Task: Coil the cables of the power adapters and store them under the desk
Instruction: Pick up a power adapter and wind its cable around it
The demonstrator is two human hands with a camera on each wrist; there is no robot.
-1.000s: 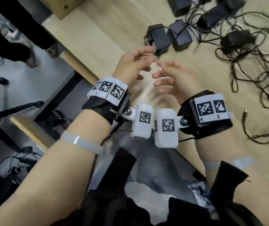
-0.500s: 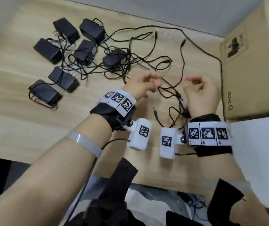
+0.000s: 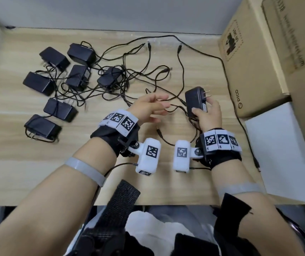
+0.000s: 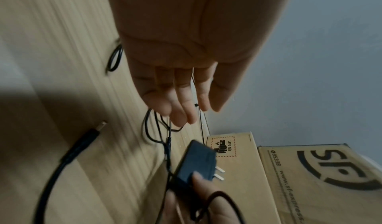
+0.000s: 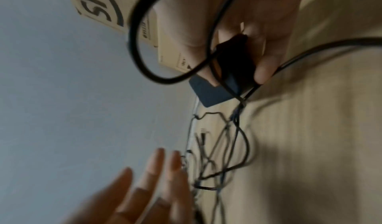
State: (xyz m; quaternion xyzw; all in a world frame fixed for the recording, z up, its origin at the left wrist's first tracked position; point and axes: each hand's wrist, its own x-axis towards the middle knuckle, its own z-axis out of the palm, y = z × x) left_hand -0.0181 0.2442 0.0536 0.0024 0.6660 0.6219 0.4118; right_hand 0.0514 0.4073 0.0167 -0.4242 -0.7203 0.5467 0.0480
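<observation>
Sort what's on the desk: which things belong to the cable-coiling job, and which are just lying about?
Job: held adapter in right hand; left hand, open; seven adapters; tangled cables.
Lying about: cardboard boxes; white sheet.

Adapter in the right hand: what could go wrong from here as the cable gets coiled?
1. The adapter that the right hand holds trails its cable into the tangle by the other adapters; pulling could drag them along.
2. The left hand is open among crossing cables and may gather the wrong one.
3. The adapter's prongs stick out bare near the fingers and could snag a loop.
</observation>
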